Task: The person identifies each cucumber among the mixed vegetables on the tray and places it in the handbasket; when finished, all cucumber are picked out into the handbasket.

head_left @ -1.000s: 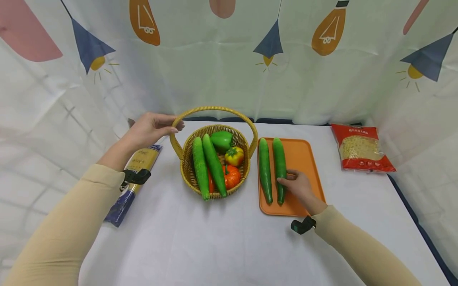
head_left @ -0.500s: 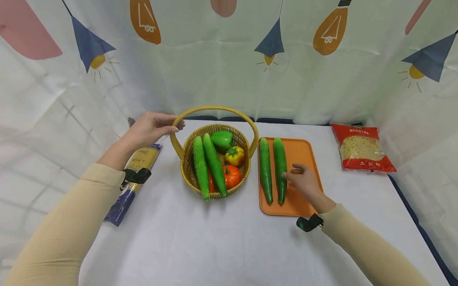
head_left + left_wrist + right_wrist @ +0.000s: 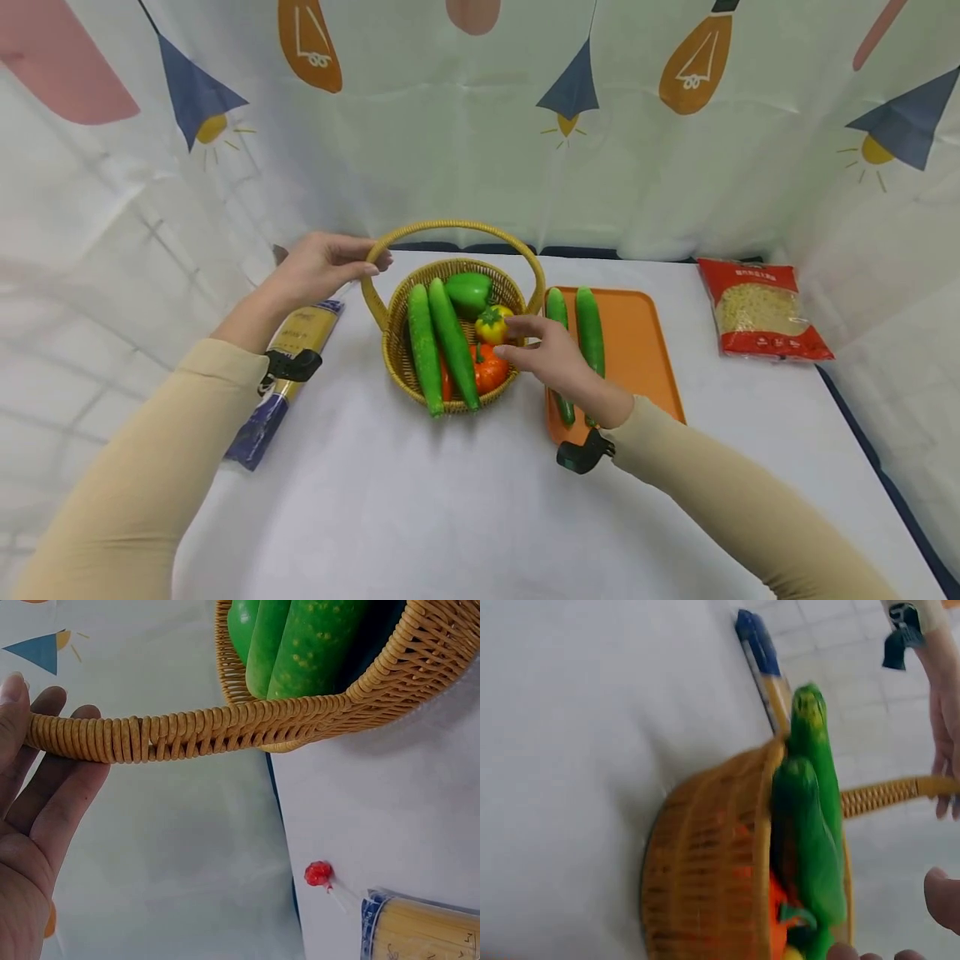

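The left grip [image 3: 318, 262] is clamping the wicker basket handle [image 3: 450, 224], ideally bracing it steadily while the empty right grip [image 3: 553, 352], spread apart, is hovering near the yellow pepper [image 3: 490, 325].

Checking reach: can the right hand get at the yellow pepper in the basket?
Probably yes: the right hand is over the basket's rim, close to the yellow pepper, with nothing on top.

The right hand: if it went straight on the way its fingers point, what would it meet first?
Likely the round yellow-and-red pepper in the woven tan basket, just ahead of the right hand in the head view; depth is unclear.
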Tool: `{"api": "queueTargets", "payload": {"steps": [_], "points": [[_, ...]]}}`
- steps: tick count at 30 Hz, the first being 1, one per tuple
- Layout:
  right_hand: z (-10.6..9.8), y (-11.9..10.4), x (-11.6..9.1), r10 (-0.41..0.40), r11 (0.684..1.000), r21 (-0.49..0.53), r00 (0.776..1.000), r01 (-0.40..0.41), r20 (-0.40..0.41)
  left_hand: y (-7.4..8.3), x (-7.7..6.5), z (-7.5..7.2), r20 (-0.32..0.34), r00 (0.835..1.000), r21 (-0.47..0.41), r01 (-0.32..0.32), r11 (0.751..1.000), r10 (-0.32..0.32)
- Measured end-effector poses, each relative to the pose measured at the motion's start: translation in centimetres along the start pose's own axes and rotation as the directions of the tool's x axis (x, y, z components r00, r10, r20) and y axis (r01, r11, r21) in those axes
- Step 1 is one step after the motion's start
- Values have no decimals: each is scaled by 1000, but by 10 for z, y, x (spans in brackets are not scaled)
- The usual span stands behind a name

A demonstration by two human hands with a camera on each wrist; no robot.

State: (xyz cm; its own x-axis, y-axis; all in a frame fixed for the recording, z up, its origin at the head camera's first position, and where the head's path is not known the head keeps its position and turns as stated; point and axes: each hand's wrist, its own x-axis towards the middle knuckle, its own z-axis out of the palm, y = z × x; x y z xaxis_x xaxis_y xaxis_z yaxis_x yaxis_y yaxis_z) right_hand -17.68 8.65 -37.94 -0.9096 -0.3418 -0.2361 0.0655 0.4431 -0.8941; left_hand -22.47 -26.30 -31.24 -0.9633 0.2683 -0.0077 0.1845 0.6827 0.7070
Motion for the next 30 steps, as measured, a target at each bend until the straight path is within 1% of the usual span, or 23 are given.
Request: {"api": "queueTargets", "payload": {"steps": [2, 4, 10, 15, 19, 22, 25, 30], "points": [[13, -4, 5, -8, 1000, -5, 999, 9, 38, 1, 0, 1, 0, 1000, 2, -5, 1000, 5], [24, -6, 10, 5, 1000, -27, 998, -3, 55, 2, 0, 2, 0, 1000, 5, -11, 1000, 11], [45, -12, 20, 58, 991, -122, 998, -53, 36, 4, 0, 2, 1, 1000, 3, -30, 1000, 30], [55, -15, 24, 76, 975, -211, 997, -70, 21, 4, 0, 2, -1, 1000, -2, -31, 1000, 31], [62, -20, 28, 68, 945, -321, 998, -68, -12, 4, 0, 1, 4, 1000, -7, -30, 1000, 30], [68, -25, 30, 61, 921, -385, 998, -58, -3, 3, -1, 1, 5, 1000, -8, -29, 1000, 29], [72, -28, 32, 67, 908, -416, 998, -56, 13, 2, -2, 0, 7, 1000, -14, -28, 1000, 28], [75, -29, 35, 71, 903, -425, 997, -61, 8, 2, -3, 0, 4, 1000, -16, -24, 1000, 24]]}}
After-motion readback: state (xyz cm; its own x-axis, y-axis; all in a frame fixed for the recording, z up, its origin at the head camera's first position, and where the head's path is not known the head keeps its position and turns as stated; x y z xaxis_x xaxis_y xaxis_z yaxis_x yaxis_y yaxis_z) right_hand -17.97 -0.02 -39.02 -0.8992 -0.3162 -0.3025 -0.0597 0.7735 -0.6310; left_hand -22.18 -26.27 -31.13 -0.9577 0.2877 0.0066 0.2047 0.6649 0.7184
